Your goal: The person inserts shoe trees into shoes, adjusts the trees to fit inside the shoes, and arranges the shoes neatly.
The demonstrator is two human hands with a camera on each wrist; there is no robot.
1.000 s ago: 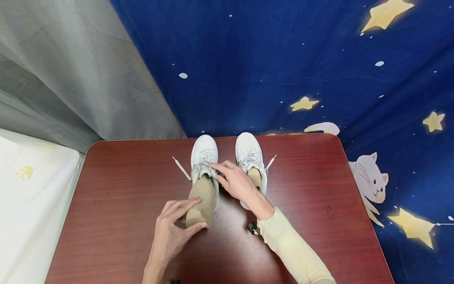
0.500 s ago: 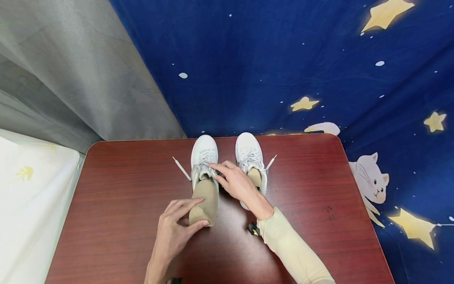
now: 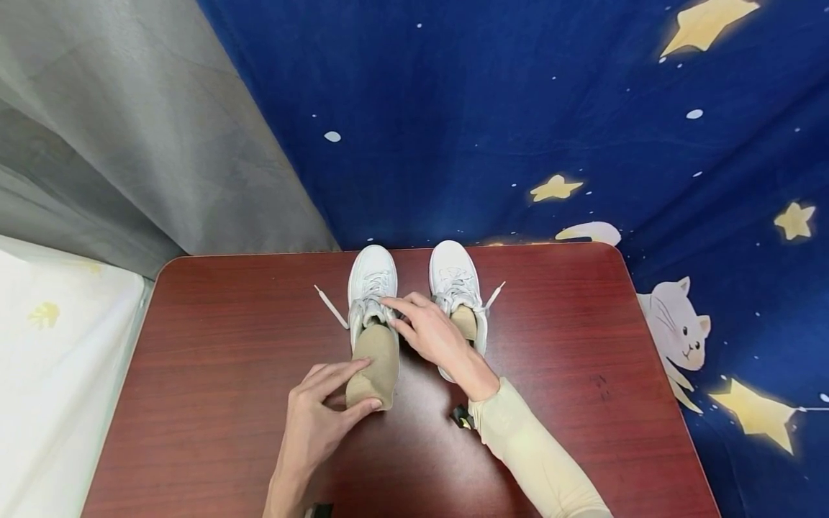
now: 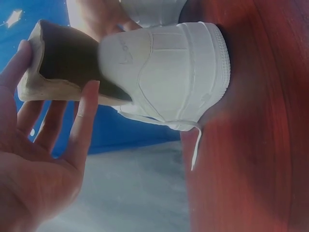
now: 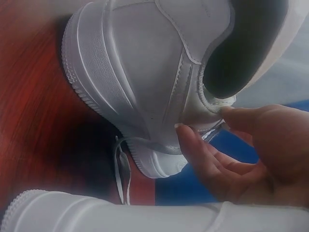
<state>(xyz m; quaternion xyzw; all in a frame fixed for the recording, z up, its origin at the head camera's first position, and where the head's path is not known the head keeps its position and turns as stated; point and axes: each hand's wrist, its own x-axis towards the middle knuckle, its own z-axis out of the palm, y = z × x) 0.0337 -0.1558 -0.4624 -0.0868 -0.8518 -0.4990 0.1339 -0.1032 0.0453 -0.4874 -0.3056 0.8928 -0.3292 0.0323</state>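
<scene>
Two white lace-up sneakers stand side by side on the table, toes toward the far edge. From the opening of the left sneaker [image 3: 373, 267], a beige insole [image 3: 378, 356] sticks up and back toward me. My left hand [image 3: 314, 414] pinches its heel end, thumb on one edge and fingers on the other. The left wrist view shows the dark underside of the insole [image 4: 70, 58], its front part hidden inside the shoe. My right hand [image 3: 429, 327] grips the left sneaker's collar beside the tongue, as the right wrist view shows at the thumb tip.
The right sneaker [image 3: 452, 265] has a beige insole [image 3: 463, 321] inside, partly hidden by my right forearm and hand. A loose lace end [image 3: 332, 306] lies left of the left sneaker. Another lace end [image 3: 496, 293] points off to the right. Curtains hang behind the red-brown table [image 3: 557, 345].
My left hand and the insole's heel end have shifted slightly right, so the insole now lines up more with the shoe. My right hand has stayed in place.
</scene>
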